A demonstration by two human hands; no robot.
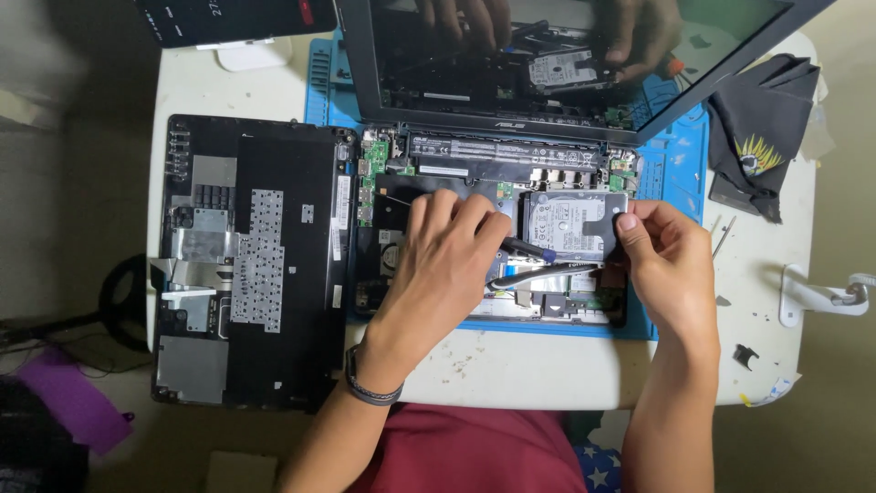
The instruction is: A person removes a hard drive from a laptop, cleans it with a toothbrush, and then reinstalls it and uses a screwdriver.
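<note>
Your left hand [443,251] pinches a screwdriver [525,246] over the opened laptop [456,173], tip at the left edge of the hard drive [575,224]. Your right hand [662,260] grips the drive's right edge, fingers curled tight. The drive sits in its bay. A slipped tip could gouge the green circuit board [374,155]; tilting could strain the connector.

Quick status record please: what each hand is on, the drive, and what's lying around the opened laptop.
left hand: rests on the opened laptop, fingers by a dark tool
right hand: fingertips on the hard drive's right edge
hard drive: flat in its bay, label up
removed cover: left of laptop, inside up
blue mat: under laptop
dark cloth: on the table's right side
</note>
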